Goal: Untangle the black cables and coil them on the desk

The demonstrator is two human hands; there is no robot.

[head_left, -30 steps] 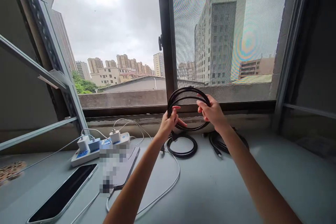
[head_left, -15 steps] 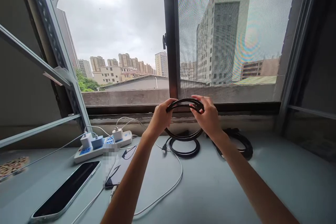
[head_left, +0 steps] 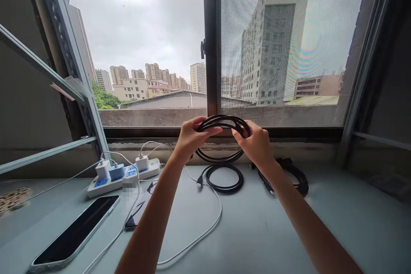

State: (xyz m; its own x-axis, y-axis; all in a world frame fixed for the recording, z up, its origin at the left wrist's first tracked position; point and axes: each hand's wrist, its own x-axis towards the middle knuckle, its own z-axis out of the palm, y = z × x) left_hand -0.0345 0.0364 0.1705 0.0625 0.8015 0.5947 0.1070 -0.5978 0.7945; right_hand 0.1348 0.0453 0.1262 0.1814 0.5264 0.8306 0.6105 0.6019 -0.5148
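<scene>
I hold a coiled black cable up in front of the window, above the grey sill. My left hand grips the coil's upper left, fingers wrapped over it. My right hand pinches the coil's upper right. Below the held loop a second black cable coil lies flat on the sill. A third black cable bundle lies behind my right forearm, partly hidden by it.
A white power strip with several chargers sits at the left. White charging cords trail across the grey sill. A dark phone lies face up at lower left. The window frame post stands directly behind the coil.
The held coil has tilted from upright and wide to flatter and lower. Both hands have come closer together on its top. The view has shifted slightly left.
</scene>
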